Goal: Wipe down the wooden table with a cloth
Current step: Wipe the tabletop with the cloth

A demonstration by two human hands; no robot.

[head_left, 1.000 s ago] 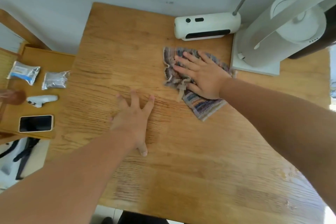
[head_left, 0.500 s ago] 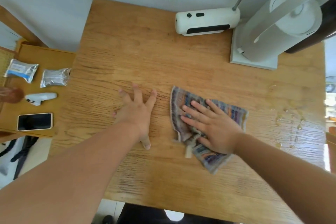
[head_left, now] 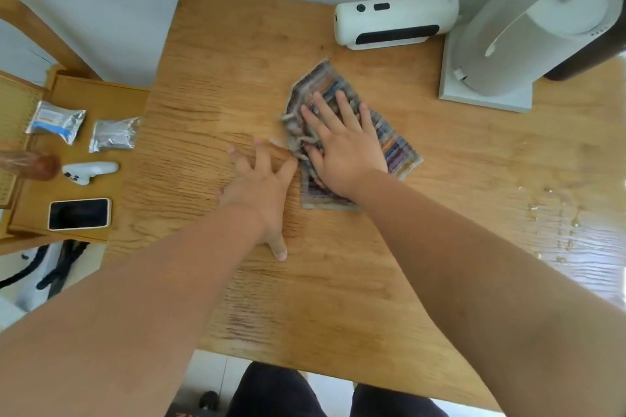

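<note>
Here the left hand [head_left: 261,186] lies flat, fingers spread, on the grained wooden table [head_left: 338,298]. Just to its right, the right hand [head_left: 342,142] presses open-palmed on a crumpled, striped woven cloth [head_left: 393,142]. Farther right, water droplets [head_left: 555,213] bead on the wood.

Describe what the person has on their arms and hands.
Nothing visible: both forearms are bare, with no sleeves in the frame. The left hand and right hand have no gloves, rings, watch or bracelets that I can see. Fingernails look short and unpainted.
</note>
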